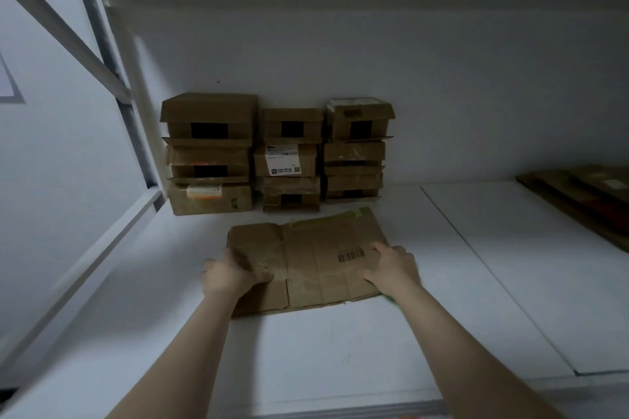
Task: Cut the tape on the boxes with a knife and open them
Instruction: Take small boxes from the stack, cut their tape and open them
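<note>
1. A flattened box (320,262) lies on the white shelf (340,350), barcode up, holding nothing.
2. The left hand (235,274) seems to grip its left part, fingers curled, though blur clouds this.
3. The right hand (391,265) presses its right edge, fingers loosely spread.
4. Stacked closed boxes (289,160) stand behind it against the wall — contents hidden.

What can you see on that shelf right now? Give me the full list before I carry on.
stacked boxes: three stacks, brown, some with black tape, against the back wall
flattened box: one, brown with a barcode, in front of the stacks
cardboard pile: one, brown, flat, far right
board: one, white, lying on the shelf's right side
shelf: one, white
knife: none in view
left hand: rests on the flattened box's left part
right hand: presses its right part
</note>
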